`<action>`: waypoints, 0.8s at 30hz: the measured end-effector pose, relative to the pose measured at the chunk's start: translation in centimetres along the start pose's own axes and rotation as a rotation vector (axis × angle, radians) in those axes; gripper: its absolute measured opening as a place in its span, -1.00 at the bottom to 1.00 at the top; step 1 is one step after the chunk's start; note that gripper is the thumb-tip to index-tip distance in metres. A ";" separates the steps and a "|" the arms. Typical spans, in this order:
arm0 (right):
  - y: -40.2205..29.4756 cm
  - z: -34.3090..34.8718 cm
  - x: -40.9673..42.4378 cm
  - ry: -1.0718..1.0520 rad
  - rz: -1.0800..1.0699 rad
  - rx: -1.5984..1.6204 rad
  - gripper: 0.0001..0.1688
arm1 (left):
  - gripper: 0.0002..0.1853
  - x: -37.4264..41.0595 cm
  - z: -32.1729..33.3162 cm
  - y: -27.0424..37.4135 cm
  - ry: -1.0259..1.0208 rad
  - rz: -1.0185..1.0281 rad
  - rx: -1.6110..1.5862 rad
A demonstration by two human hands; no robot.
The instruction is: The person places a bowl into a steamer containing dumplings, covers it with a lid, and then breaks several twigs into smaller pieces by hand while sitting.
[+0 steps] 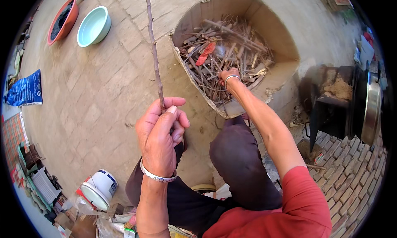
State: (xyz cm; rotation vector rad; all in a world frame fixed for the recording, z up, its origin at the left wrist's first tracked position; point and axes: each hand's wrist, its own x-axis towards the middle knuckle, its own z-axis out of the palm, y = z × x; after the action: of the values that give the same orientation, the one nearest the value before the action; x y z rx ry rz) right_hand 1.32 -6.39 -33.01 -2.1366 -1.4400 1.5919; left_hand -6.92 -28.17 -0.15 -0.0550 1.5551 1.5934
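Note:
My left hand [162, 134] is closed around the lower end of a thin knobbly twig [154, 48], which stands nearly upright. A patterned bangle circles that wrist. My right hand [229, 76] reaches into a large cardboard box [285, 48] and touches the heap of dry sticks and twigs [217, 64] inside. Its fingers are curled down among the twigs, and whether they grip one is hidden. A crumpled red scrap [205, 54] lies on top of the heap. Thicker branch pieces lie across its far side.
A black metal stove [333, 101] stands at right, beside brick paving [350, 176]. A pale green basin [94, 27] and an orange basin with dark cloth [63, 20] sit upper left. A white bucket [100, 188] is at lower left; a blue bag [26, 89] lies farther left.

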 end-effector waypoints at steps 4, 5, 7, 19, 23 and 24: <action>-4.0 -5.0 -3.7 -0.269 0.224 0.120 -0.92 | -0.80 -0.2 -0.1 -0.2 -0.008 0.021 0.006; -4.7 -6.7 -3.6 -0.384 0.237 0.046 -0.91 | -0.79 -0.2 0.0 -0.3 -0.025 0.031 0.013; -5.6 -8.8 -4.2 -0.366 0.227 -0.013 -0.88 | -0.79 -0.1 0.2 -0.4 -0.059 0.054 0.026; -7.4 -18.7 -15.0 -0.516 -0.170 0.228 -0.90 | -0.83 1.1 2.1 -3.2 -0.116 0.070 0.103; -9.8 -18.2 -19.9 -0.715 -0.372 0.380 -0.82 | -0.83 2.2 2.2 -4.0 -0.152 0.217 0.245; -10.1 -17.5 -20.8 -0.730 -0.447 0.381 -0.80 | -0.78 2.4 2.3 -4.1 -0.140 0.223 0.242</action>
State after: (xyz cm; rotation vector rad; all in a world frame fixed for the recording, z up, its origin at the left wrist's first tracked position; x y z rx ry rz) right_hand 9.03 -8.69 -5.16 -0.9642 -1.4530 2.3041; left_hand -4.69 -25.68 -4.26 0.3663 1.6763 1.5281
